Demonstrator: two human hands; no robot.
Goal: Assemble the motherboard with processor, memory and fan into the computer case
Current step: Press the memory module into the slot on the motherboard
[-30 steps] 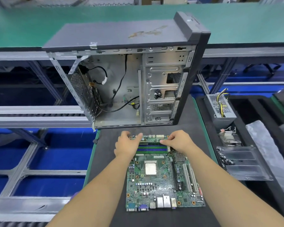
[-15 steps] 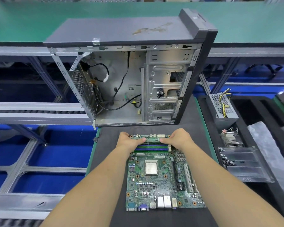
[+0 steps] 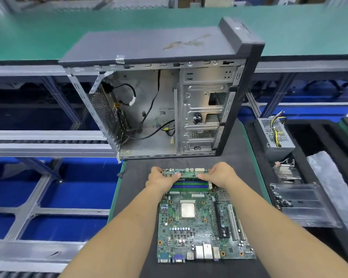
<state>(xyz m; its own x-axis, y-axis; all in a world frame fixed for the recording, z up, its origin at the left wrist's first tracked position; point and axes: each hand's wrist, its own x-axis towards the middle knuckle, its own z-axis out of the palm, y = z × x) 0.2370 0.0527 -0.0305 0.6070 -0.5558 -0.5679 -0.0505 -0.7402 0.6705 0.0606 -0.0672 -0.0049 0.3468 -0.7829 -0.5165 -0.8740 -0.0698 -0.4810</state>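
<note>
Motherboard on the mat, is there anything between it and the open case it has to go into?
No separate object: only bare mat lies between the motherboard and the case. Inside the case, loose black cables hang across the bay.

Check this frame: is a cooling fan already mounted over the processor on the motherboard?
No: the processor sits bare on the motherboard, its metal lid fully visible.

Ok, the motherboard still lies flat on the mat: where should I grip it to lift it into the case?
Probably by its bare left and right edges, from the sides: the motherboard lies flat, its top crowded with the processor, slots and ports.
</note>
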